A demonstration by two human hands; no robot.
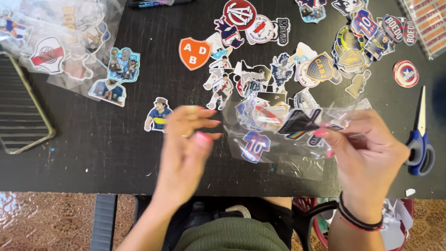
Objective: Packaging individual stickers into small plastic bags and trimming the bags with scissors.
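My right hand (367, 153) pinches a small clear plastic bag (274, 125) by its right edge, with several stickers inside, among them a black one (299, 122) and a blue jersey one (254, 145). My left hand (188, 146) hovers just left of the bag, fingers apart and blurred, holding nothing. Both hands are above a black table (107, 148). Many loose die-cut stickers (260, 69) lie scattered on the table beyond the bag, including an orange shield sticker (194, 52).
Blue-handled scissors (420, 139) lie at the right edge. Clear bags of stickers (60, 42) sit at the top left, beside a ribbed tray with a metal rim (21, 116). A footballer sticker (159, 115) lies near my left hand. Patterned floor shows below the table.
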